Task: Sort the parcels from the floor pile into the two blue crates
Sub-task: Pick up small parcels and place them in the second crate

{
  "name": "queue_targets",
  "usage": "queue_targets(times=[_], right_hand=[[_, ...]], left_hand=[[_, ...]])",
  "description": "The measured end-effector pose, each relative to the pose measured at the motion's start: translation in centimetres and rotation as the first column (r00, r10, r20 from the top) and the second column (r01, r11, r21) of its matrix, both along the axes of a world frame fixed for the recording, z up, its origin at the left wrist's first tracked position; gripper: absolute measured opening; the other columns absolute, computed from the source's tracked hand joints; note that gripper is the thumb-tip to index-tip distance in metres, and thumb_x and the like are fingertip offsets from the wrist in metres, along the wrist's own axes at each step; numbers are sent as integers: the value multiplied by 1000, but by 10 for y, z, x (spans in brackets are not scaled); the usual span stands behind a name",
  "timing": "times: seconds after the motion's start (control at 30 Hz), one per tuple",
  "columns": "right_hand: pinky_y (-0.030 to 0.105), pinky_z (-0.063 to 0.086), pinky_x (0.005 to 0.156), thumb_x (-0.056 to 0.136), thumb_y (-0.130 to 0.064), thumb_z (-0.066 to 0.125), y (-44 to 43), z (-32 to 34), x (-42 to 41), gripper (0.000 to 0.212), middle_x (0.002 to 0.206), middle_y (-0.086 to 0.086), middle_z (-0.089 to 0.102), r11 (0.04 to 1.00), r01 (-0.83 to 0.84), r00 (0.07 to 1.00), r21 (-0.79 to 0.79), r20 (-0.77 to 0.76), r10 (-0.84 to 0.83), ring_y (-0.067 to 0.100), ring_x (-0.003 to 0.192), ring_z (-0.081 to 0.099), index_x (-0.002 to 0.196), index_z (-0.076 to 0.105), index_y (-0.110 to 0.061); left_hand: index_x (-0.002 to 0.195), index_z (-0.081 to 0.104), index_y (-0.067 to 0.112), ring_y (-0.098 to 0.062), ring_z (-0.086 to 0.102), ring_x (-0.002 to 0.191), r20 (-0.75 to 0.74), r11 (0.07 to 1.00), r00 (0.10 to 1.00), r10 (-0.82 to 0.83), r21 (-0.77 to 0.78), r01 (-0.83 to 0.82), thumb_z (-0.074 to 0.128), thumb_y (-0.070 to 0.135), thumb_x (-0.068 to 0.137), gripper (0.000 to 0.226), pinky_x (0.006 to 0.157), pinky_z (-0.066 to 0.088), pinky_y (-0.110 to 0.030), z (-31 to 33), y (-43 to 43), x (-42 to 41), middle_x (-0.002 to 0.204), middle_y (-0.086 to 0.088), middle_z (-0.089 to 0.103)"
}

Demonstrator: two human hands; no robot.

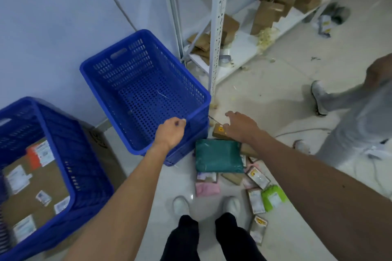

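On the floor just right of the far blue crate, the parcel pile spreads toward the person's shoes. A teal parcel touches the crate's near right corner, and a brown box lies beyond it beside the shelf upright. The right hand rests on that box with its fingers spread. The left hand sits at the crate's near rim corner, fingers curled; whether they hold the rim cannot be told. The near left crate carries labelled cardboard parcels. A strip of pale floor runs between this crate and the pile. Another person's grey legs stand right.
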State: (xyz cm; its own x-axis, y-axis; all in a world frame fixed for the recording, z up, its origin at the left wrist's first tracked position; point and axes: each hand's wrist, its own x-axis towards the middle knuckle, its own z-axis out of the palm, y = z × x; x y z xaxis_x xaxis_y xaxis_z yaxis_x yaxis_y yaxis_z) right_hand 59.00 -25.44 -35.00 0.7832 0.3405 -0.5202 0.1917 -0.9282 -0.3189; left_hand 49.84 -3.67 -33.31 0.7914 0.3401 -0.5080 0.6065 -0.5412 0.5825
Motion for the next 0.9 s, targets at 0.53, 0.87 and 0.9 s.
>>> queue_targets(times=[0.53,0.87,0.9], right_hand=[[38,42,96,98,-33,45,-188,-102,-218,50,134,17,53,861,443,859,-250,-158,-487,35,124,52,145,41,-14],[38,40,102,99,-36,45,-252,-211,-317,52,140,12,54,781,535,733,-322,-283,-619,31,128,51,147,40,-17],[38,40,102,99,-36,45,-259,-226,-323,52,140,12,54,782,535,727,-321,-296,-619,31,128,51,147,40,-17]], left_hand=[[103,70,22,-26,63,105,-237,904,878,-416,-215,370,49,39,99,26,89,46,-31,-135,-128,-91,109,-4,71],[103,72,29,-21,65,102,-268,806,778,-568,-371,461,51,46,91,29,100,51,-41,-233,-208,-151,104,2,70],[104,72,28,-21,65,102,-287,806,770,-570,-378,455,51,43,93,28,100,52,-41,-246,-216,-157,103,3,70]])
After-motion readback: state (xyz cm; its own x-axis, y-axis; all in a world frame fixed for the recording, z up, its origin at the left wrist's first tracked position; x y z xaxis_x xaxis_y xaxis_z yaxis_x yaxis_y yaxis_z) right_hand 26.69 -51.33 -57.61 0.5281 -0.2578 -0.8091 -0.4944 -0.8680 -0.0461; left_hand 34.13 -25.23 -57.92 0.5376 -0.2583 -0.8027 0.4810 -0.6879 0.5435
